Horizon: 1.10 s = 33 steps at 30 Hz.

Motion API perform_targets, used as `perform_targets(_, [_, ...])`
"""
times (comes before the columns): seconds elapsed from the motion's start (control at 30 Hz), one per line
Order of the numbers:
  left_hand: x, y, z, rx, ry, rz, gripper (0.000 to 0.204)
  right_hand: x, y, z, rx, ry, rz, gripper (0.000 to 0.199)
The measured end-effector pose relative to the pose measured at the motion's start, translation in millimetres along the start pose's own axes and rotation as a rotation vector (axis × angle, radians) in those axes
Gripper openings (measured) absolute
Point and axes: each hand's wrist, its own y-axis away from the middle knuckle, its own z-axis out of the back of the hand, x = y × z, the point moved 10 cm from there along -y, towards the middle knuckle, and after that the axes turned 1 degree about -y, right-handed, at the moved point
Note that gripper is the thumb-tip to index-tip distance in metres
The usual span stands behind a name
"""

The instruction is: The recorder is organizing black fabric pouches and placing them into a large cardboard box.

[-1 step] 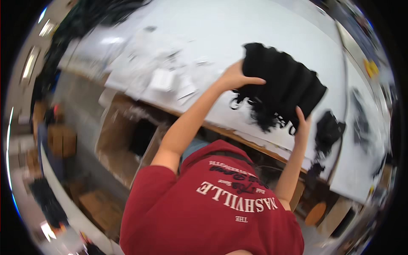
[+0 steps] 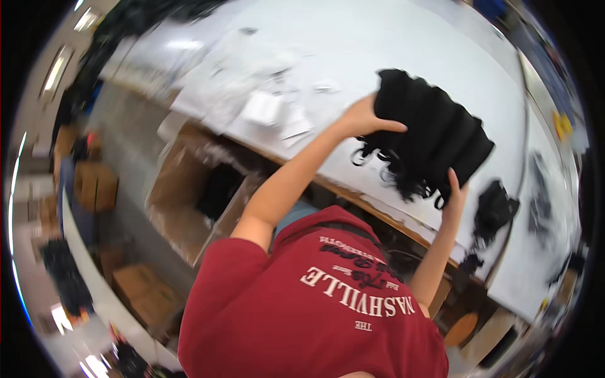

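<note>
Left hand (image 2: 364,118) and right hand (image 2: 455,196) gripped opposite edges of a black bundle (image 2: 432,135) between them, above the white table (image 2: 441,44) | white papers (image 2: 265,107) lay left of the left hand; another black item (image 2: 495,211) just right of the right hand | open cardboard box (image 2: 208,189) below the table edge.

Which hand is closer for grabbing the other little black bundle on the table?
Probably the right. The right hand grips the lower edge of the big black bundle, close beside the small black bundle. The left hand holds the opposite side, farther away.
</note>
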Motion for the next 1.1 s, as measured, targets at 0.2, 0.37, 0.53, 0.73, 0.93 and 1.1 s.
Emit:
perform_targets(0.2, [62.6,140.0,124.1,-0.223,0.078,0.110,0.089,-63.1,55.0,-126.3,0.217,0.134,-0.103,0.060])
perform_targets(0.37, [100.6,228.5,194.7,-0.351,0.069,0.239,0.087,-110.6,99.1,-213.7,0.294,0.118,-0.239,0.070])
perform_targets(0.53, [120.7,291.8,241.4,-0.476,0.131,0.291,0.092,-97.9,117.8,-288.1,0.471,0.272,-0.234,0.060])
perform_targets(0.73, [142.3,347.4,237.8,-0.652,0.145,0.468,0.087,-116.1,125.7,-340.2,0.714,0.393,-0.275,0.068])
perform_targets(0.93, [152.8,383.5,222.1,-0.764,0.234,0.429,0.072,-134.0,140.5,-370.8,0.848,0.316,-0.417,0.067])
perform_targets(1.1, [167.0,404.9,225.5,-0.803,0.341,0.493,0.078,-147.1,151.2,-389.2,0.904,0.335,-0.388,0.064])
